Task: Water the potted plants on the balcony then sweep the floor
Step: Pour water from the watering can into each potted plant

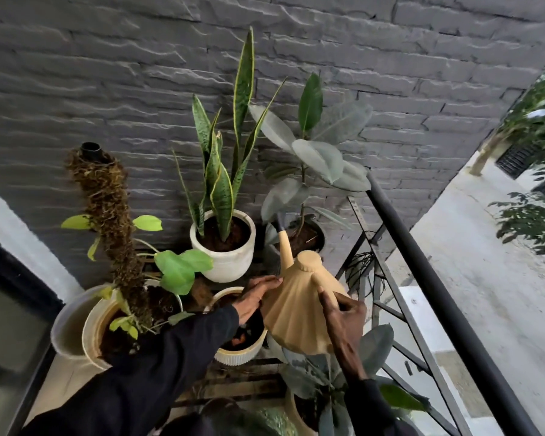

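Watering can (299, 306) is seemingly gripped by right hand (343, 322); left hand (254, 298) touches it with straight fingers.

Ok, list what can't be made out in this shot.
Head view:
- Water leaving the spout: too small, tip lies among rubber plant leaves.
- Watering can handle: covered by right hand.
- Ribbed pot contents: left hand and sleeve overlap it.
- Bottom pot: cut off by lower edge.
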